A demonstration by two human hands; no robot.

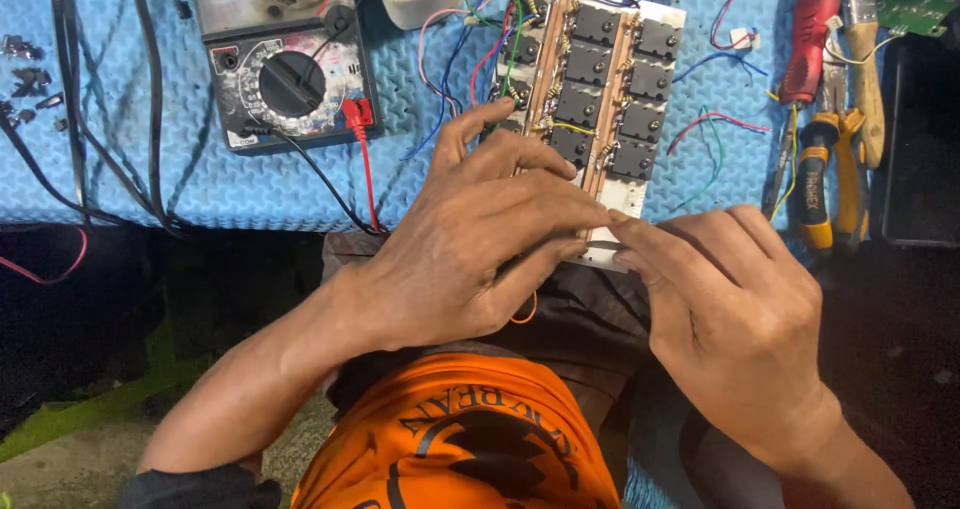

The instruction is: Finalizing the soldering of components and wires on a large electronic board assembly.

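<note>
Orange shirt below; left hand steadies the circuit board, fingers spread. Right hand pinches its near edge, fingertips together: careful seating looks needed.

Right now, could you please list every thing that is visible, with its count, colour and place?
Circuit board: one, white with black parts, centre, on the mat.
Multimeter: one, grey and black, upper left.
Loose wires: several, red, blue, green, around the board.
Mat: one, blue, under everything.
Pliers: one, yellow handles, right.
Red tool: one, upper right.
Left hand: on the board's near end.
Right hand: fingertips at the board's near edge.
</note>
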